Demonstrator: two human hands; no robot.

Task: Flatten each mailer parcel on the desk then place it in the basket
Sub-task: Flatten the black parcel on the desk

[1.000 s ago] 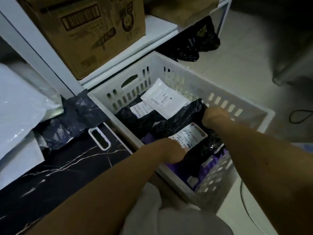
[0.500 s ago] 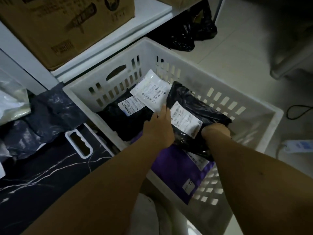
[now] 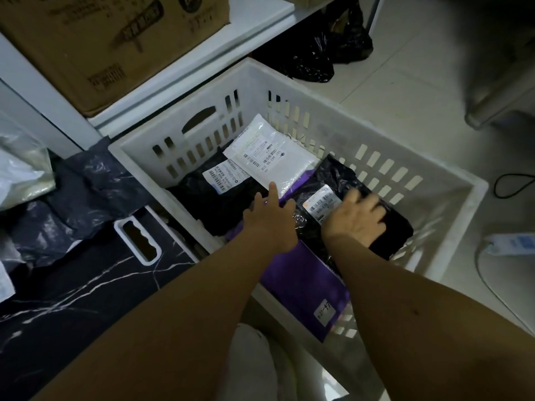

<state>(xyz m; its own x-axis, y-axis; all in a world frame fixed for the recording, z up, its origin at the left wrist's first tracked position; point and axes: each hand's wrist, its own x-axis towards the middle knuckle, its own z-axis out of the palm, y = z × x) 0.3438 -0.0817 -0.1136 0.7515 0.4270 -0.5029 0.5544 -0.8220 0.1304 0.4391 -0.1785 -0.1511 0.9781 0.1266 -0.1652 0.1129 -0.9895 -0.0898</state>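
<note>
The right hand (image 3: 355, 220) lies spread, palm down, on a crinkled black plastic mailer parcel (image 3: 341, 198) inside the white slotted plastic basket (image 3: 451, 198). Left of it, the left hand (image 3: 270, 219) hovers released, index finger touching a white mailer (image 3: 272, 157); a purple mailer (image 3: 301, 282) lies beneath.

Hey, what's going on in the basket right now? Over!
Right hand flat on black parcel in basket. Left hand open, fingertip at white parcel. Nothing in the way.
</note>
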